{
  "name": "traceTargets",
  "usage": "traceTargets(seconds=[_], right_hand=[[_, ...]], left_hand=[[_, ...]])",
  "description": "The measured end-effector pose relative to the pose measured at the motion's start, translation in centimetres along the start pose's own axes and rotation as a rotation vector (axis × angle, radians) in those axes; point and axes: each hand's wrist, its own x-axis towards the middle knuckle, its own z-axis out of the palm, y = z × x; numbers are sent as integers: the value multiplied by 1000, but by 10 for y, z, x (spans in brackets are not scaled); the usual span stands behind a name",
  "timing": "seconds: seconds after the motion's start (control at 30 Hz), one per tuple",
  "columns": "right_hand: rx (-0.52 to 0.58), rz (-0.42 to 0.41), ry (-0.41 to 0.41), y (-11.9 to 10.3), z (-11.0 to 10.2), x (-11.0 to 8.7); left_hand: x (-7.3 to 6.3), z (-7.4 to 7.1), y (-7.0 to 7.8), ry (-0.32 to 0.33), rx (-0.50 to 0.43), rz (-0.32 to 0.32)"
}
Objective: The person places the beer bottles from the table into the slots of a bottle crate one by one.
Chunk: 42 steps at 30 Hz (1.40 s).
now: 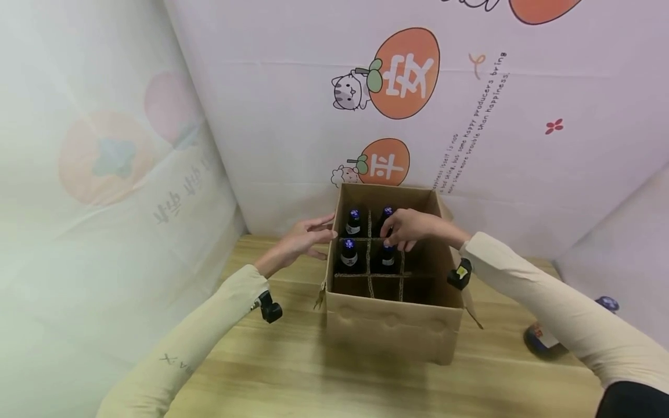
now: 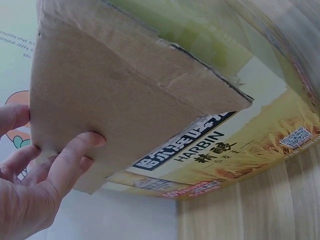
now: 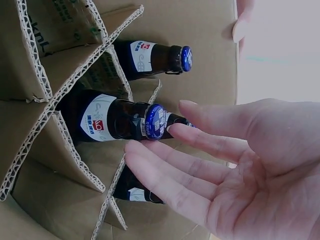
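A cardboard carton stands upright with its top open, split by corrugated dividers. Several dark beer bottles with blue caps fill some compartments, among them a front-left bottle and a back-left bottle. My right hand is over the right-hand pair of bottles, fingers loosely extended; in the right wrist view its fingertips lie right at the blue cap of one bottle. My left hand touches the carton's left side near the rim, and in the left wrist view a fingertip rests against the folded-down flap.
Another beer bottle stands on the wooden table to the right, partly covered by my right sleeve. Behind the carton rises a white printed cloth. A further cloth panel borders the left side.
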Motion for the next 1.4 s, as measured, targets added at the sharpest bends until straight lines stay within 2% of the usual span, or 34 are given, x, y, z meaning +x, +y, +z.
traceTargets(seconds=[0.23, 0.63, 0.9, 1.13, 1.4], right_hand=[[0, -22, 13, 0, 2, -2], [85, -55, 4, 7, -6, -10], [140, -121, 178, 8, -6, -21], [160, -147, 247, 20, -8, -31], [279, -167, 387, 33, -5, -52]], left_hand=[[-1, 1, 0, 5, 1, -6], [-1, 0, 1, 3, 2, -6], [-1, 0, 1, 2, 2, -16], [0, 2, 2, 1, 5, -18], [1, 2, 1, 0, 4, -14]])
